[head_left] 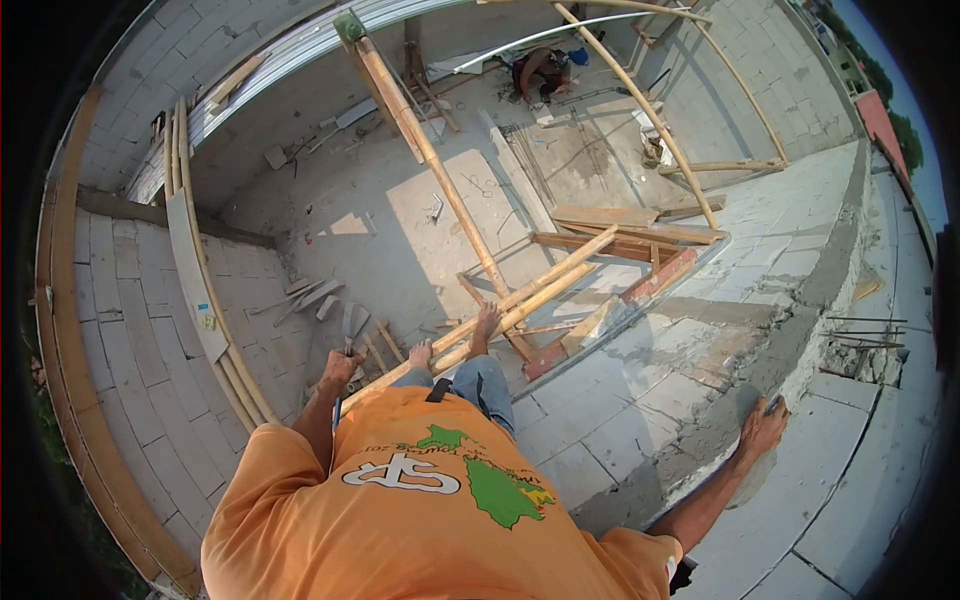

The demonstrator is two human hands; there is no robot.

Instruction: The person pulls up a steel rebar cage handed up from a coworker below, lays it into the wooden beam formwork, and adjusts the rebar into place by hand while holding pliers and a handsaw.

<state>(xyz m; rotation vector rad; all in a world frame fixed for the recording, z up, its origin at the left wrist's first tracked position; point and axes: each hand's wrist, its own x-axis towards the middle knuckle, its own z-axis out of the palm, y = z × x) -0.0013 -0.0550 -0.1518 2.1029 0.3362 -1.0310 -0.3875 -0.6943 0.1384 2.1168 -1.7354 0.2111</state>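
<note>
My left hand (pixel 340 370) is closed round the handle of a trowel (pixel 355 320), whose grey blade points away over the floor far below. Out to the right, my right hand (pixel 764 430) is beside the grey mortar band (pixel 725 425) on top of the block wall. Its fingers are bent round something small and dark that I cannot make out. My bare feet (pixel 487 322) rest on two bamboo poles (pixel 545 290) between my hands.
A long bamboo pole (pixel 440 175) slants over the room below. Timber planks (pixel 610 235) lie by the right wall. A crouching person (pixel 545 72) is on the floor at the top. Rebar (pixel 870 335) sticks out at the right. Blockwork (pixel 140 340) stands left.
</note>
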